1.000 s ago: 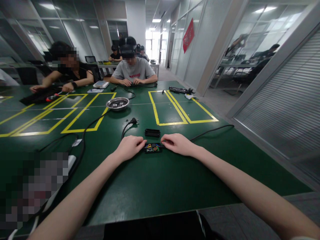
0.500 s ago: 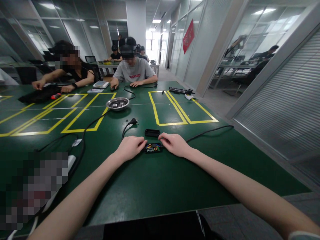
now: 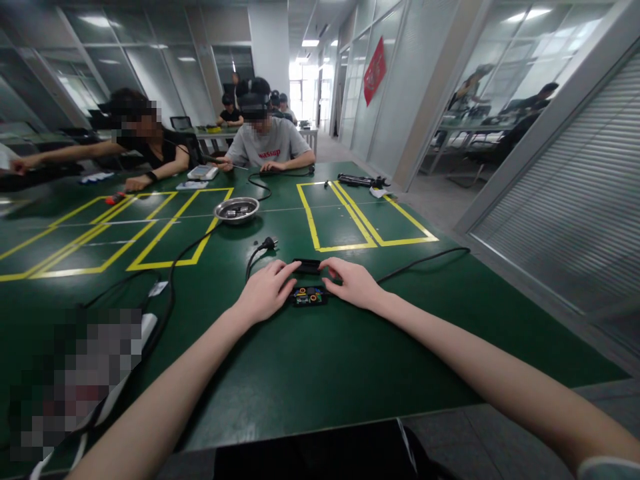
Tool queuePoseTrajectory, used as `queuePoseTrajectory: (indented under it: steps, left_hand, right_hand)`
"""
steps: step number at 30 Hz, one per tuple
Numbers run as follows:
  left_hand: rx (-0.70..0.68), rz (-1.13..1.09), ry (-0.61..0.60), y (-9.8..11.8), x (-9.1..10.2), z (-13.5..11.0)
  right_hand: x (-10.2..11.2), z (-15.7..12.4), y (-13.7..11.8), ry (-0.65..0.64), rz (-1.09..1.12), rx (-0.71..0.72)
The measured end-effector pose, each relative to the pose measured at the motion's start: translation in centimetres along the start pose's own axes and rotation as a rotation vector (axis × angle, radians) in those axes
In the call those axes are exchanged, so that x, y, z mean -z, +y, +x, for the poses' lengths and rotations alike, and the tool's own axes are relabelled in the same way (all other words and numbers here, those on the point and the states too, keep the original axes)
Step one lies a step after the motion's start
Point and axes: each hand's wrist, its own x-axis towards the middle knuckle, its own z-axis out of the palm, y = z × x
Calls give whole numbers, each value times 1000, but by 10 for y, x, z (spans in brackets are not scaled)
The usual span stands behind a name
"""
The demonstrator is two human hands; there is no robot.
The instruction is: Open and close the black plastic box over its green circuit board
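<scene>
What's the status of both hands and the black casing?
Left fingers and right fingers spread at ends of black cover, contact unclear. Casing open, circuit board showing. Plug beyond left fingers, not between them.

Dim light is being shed by ceiling lamps point(image 3: 311, 43) and a blown-out far window point(image 3: 302, 88), soft glare is being thrown onto the bench point(image 3: 350, 360), outer edges are being stretched.
</scene>
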Motion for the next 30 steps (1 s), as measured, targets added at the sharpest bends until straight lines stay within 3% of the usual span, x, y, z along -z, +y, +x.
queuePoseTrajectory:
  steps: [3, 9, 18, 30]
  left_hand:
    - [-69, 0, -36, -5, -3, 0]
    - [-149, -109, -76, -7, -3, -5]
    - [-158, -314, 39, -3, 1, -7]
    - [-139, -308, 11, -1, 2, -7]
  right_hand:
    - [-3, -1, 6, 66, -25, 86]
    - [-3, 0, 10, 38, 84, 178]
    - [4, -5, 1, 65, 359, 244]
    - [7, -8, -8, 135, 521, 175]
